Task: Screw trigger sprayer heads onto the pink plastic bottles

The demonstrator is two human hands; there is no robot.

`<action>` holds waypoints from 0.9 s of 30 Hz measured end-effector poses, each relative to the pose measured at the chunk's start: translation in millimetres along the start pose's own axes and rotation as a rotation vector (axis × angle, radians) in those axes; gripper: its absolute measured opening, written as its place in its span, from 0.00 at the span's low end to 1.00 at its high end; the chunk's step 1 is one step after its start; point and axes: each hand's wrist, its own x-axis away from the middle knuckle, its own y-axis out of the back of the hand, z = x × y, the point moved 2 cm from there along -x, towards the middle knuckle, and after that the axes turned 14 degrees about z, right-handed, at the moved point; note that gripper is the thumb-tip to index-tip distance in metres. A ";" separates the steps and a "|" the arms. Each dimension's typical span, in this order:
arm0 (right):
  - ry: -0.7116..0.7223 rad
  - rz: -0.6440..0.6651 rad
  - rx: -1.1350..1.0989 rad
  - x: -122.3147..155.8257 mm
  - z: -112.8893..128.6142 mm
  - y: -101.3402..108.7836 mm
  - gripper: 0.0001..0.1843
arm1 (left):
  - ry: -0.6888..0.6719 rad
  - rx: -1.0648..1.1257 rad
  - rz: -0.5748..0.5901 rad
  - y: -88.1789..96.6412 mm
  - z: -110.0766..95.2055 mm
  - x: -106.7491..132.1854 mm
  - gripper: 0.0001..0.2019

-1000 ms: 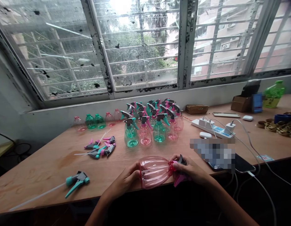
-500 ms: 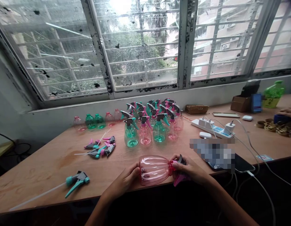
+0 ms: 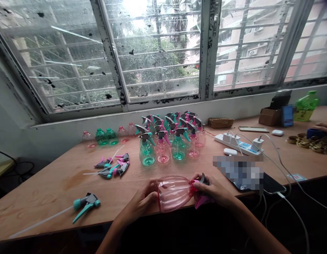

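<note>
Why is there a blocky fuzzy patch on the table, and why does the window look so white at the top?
Head view: the patch is pixelated, hiding what lies there; daylight through the window washes its top out white; the pink bottle looks fairly sharp.

1. A small assembly workshop: rows of finished spray bottles (image 3: 168,141) and loose trigger heads (image 3: 113,165) cover a plywood tabletop (image 3: 60,183).
2. Barred, paint-flaked windows (image 3: 158,53) face apartment blocks.
</note>
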 end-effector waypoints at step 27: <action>-0.012 0.011 0.022 0.2 0.8 -1.2 0.21 | 0.074 -0.164 0.005 -1.2 -7.0 -0.2 0.26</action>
